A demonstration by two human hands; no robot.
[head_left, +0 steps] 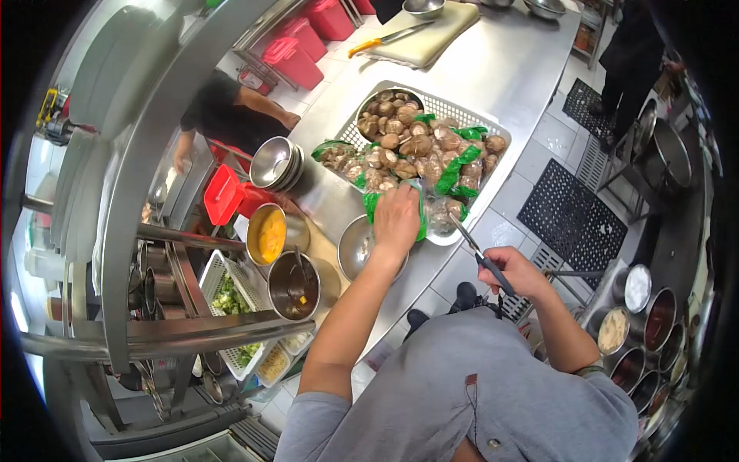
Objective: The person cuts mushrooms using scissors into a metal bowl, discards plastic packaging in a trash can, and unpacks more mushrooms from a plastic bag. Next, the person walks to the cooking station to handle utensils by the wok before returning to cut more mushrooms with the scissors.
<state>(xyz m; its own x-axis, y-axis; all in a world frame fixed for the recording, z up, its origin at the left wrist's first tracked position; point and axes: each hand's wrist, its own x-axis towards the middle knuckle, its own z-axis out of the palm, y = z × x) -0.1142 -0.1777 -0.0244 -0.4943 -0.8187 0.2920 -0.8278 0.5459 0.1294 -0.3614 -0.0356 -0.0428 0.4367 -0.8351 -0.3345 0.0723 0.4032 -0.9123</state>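
My left hand (398, 219) is closed on a clear plastic bag with green netting or tape (372, 205), at the near edge of a white perforated basket (467, 117). Brown mushrooms (416, 145), some loose and some in clear bags with green bands, fill the basket. In my right hand (514, 272) are dark-handled scissors (481, 252), their blades pointing at a bagged mushroom in the basket's near corner. A steel bowl (352, 248) sits partly hidden under my left wrist. Among the mushrooms at the back stands a round metal bowl (420, 97).
An orange-handled knife (390, 38) lies on a white cutting board (431, 37) at the back. Stacked steel bowls (272, 163) and a pot of yellow liquid (272, 233) are at the left. Another person's arm (265, 105) shows beyond the table.
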